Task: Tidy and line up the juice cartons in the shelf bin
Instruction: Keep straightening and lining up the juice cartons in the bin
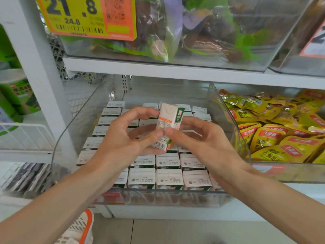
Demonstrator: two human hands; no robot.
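Note:
A clear plastic shelf bin (226, 110) holds several rows of small white juice cartons (168, 178) standing upright, tops with date print facing up. One juice carton (169, 120), white with orange and green print, is lifted above the rows and tilted. My left hand (126, 138) pinches its lower end with thumb and fingers. My right hand (198, 138) grips it from the right side, thumb on the front. My hands hide the middle rows of cartons.
A neighbouring clear bin at the right holds yellow snack packs (274, 134). The shelf above (175, 71) carries a bin of bagged goods with a yellow price tag (84, 16). A white upright post (40, 71) stands left. A white and orange basket (82, 229) sits on the floor below.

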